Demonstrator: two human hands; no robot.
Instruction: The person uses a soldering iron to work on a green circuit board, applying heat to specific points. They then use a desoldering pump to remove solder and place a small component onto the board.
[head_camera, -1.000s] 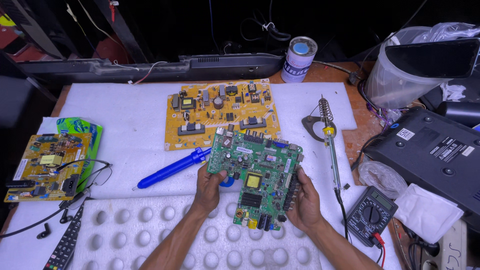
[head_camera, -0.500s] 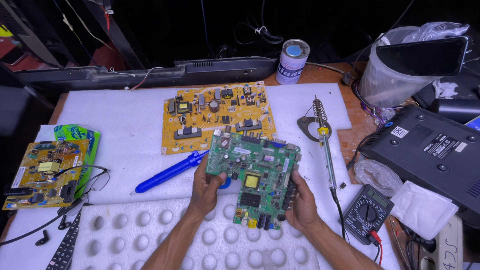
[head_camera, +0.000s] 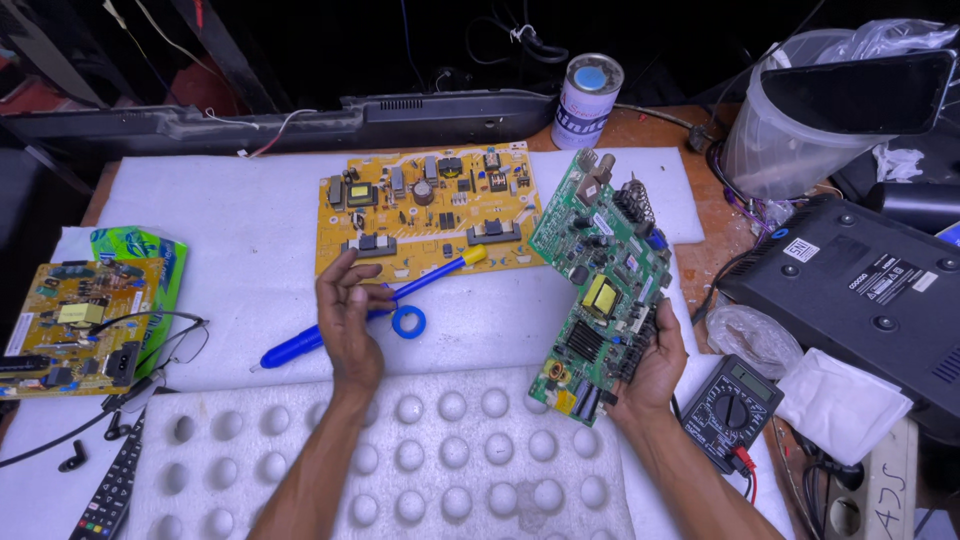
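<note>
Seen from the head camera: right hand (head_camera: 655, 365) clamped on the lower right edge of a green rectangular circuit board (head_camera: 602, 285), fingers curled under and thumb on top, board tilted up off the white foam sheet (head_camera: 200, 215) near the sheet's right edge, likely so the component side faces the eyes. Left hand (head_camera: 345, 320) loosely open, nothing gripped, fingertips hovering just over a blue-handled screwdriver with a yellow tip (head_camera: 375, 310) lying slantwise mid-sheet, beside a small blue ring of tape (head_camera: 408, 321). Behind these, flat toward the sheet's far edge, a yellow-orange power board (head_camera: 425, 205). At the left edge, a smaller yellow board (head_camera: 70, 315) on green packaging. Off the right edge, a black multimeter (head_camera: 735, 410), within easy reach of the holding hand. Along the near edge, dimpled white foam padding (head_camera: 420, 470), presumably cushioning for boards.
</note>
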